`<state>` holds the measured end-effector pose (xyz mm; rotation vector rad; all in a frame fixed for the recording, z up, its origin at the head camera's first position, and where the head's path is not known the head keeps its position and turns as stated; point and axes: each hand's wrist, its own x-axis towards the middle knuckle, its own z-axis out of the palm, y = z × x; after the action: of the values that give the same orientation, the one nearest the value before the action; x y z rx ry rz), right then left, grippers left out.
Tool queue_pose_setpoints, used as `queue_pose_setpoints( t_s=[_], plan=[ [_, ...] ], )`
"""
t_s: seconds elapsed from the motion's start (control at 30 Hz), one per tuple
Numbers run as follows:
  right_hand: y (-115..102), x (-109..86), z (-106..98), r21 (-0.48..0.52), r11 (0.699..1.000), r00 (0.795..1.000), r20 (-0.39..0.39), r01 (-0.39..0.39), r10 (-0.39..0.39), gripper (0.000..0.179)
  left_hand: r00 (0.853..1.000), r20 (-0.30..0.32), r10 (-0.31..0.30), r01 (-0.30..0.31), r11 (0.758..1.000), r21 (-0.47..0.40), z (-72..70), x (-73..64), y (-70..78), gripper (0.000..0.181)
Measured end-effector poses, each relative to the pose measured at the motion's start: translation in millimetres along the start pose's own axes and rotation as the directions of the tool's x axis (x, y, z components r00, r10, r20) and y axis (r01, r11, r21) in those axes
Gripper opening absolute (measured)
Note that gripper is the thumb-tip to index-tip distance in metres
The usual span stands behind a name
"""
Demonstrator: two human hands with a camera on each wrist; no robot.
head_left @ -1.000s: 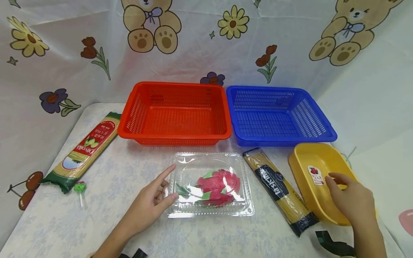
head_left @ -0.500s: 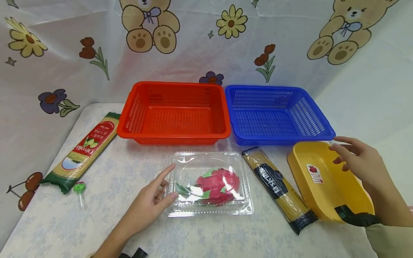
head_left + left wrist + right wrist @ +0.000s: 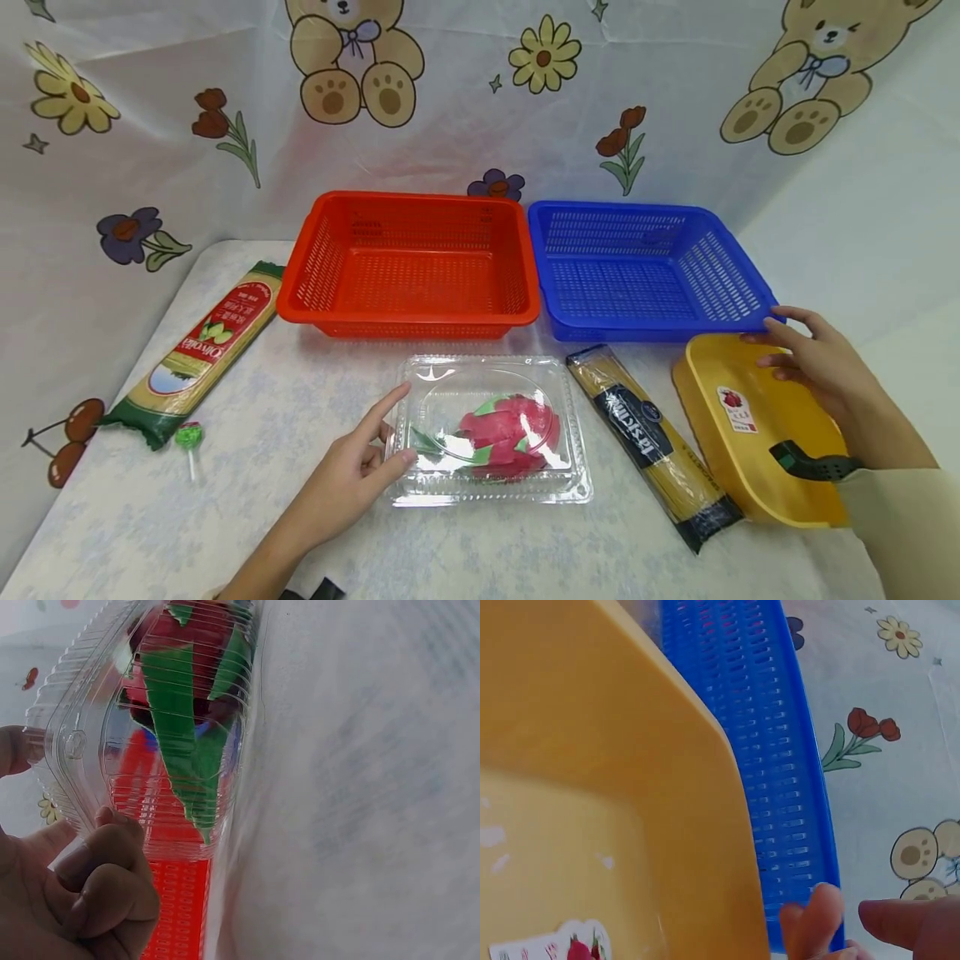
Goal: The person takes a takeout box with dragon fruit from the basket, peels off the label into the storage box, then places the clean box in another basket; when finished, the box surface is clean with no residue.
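A clear plastic clamshell box (image 3: 431,400) holding a red and green dragon fruit (image 3: 513,433) lies at the middle front of the table. My left hand (image 3: 352,467) touches its left edge with index finger and thumb, the other fingers folded in; the left wrist view shows the fingers against the ridged clear wall. On the right, my right hand (image 3: 825,362) is over the far right corner of a yellow tub (image 3: 795,425) and beside the blue basket's (image 3: 637,325) near right corner. Its thumb and fingers stand apart, and I cannot tell whether they touch either rim.
Against the patterned backdrop stands a red basket (image 3: 408,321), left of the blue one. A dark-labelled spaghetti pack (image 3: 652,446) lies between the box and tub. Far left are a red-labelled spaghetti pack (image 3: 202,350) and a green lollipop (image 3: 189,436). The tub bears a dragon fruit sticker (image 3: 735,408).
My right hand has moved from over the tub's middle to its far right corner, near the blue basket. The left hand and the box have stayed in place.
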<state>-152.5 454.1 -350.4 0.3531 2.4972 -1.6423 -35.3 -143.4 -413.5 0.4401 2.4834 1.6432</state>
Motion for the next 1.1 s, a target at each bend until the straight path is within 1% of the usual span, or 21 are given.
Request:
queue_pose_setpoints(
  t_s=[0.03, 0.07, 0.1, 0.17, 0.23, 0.33, 0.43, 0.5, 0.7, 0.77, 0.9, 0.93, 1.1],
  plan=[
    [2, 1.7, 0, 0.085, 0.996, 1.0, 0.002, -0.016, 0.016, 0.05, 1.0, 0.001, 0.004, -0.004, 1.0, -0.009, -0.2, -0.1, 0.2, 0.074],
    [3, 3.4, 1, 0.172, 0.984, 0.999, 0.005, -0.035, 0.034, 0.046, 1.0, 0.001, 0.01, -0.01, 1.0, -0.015, -0.4, -0.3, 0.3, 0.074],
    [4, 4.6, 1, 0.245, 0.968, 0.999, 0.0, -0.05, 0.051, 0.043, 1.0, -0.001, 0.016, -0.016, 1.0, -0.021, -0.5, -0.4, 0.2, 0.074],
    [7, 5.9, 2, 0.389, 0.919, 0.997, -0.006, -0.068, 0.076, 0.041, 1.0, -0.01, 0.023, -0.023, 0.999, -0.036, 0.5, -0.6, 0.0, 0.074],
    [9, 6.7, 3, 0.473, 0.878, 0.996, -0.011, -0.072, 0.087, 0.044, 0.999, -0.032, 0.032, -0.033, 0.999, -0.043, 2.0, -0.6, -0.3, 0.073],
    [14, 7.6, 4, 0.573, 0.818, 0.997, -0.014, -0.051, 0.072, 0.049, 0.995, -0.086, 0.05, -0.053, 0.998, -0.038, 5.3, 0.0, 0.2, 0.072],
    [18, 8.1, 6, 0.617, 0.787, 0.999, -0.03, -0.016, 0.044, 0.05, 0.986, -0.146, 0.078, -0.085, 0.995, -0.042, 8.8, 1.3, 1.7, 0.071],
    [20, 8.7, 7, 0.626, 0.78, 0.999, -0.045, 0.006, 0.028, 0.05, 0.978, -0.184, 0.097, -0.11, 0.992, -0.061, 10.8, 2.3, 3.3, 0.07],
    [21, 9.8, 9, 0.614, 0.789, 0.998, -0.066, 0.032, 0.011, 0.052, 0.952, -0.272, 0.136, -0.188, 0.967, -0.172, 13.6, 3.7, 8.7, 0.067],
    [21, 9.6, 9, 0.617, 0.787, 0.998, -0.067, 0.033, 0.01, 0.053, 0.945, -0.294, 0.142, -0.207, 0.956, -0.205, 13.3, 3.9, 10.1, 0.067],
    [24, 9.6, 9, 0.609, 0.792, 0.997, -0.077, 0.04, 0.009, 0.054, 0.932, -0.328, 0.154, -0.242, 0.938, -0.248, 11.7, 5.2, 12.7, 0.066],
    [24, 9.7, 9, 0.615, 0.788, 0.997, -0.075, 0.041, 0.007, 0.053, 0.93, -0.333, 0.157, -0.247, 0.936, -0.251, 11.2, 5.5, 13.5, 0.066],
    [26, 10.2, 9, 0.613, 0.789, 0.997, -0.076, 0.038, 0.011, 0.055, 0.922, -0.345, 0.175, -0.269, 0.932, -0.245, 8.7, 9.0, 20.4, 0.068]
  ],
)
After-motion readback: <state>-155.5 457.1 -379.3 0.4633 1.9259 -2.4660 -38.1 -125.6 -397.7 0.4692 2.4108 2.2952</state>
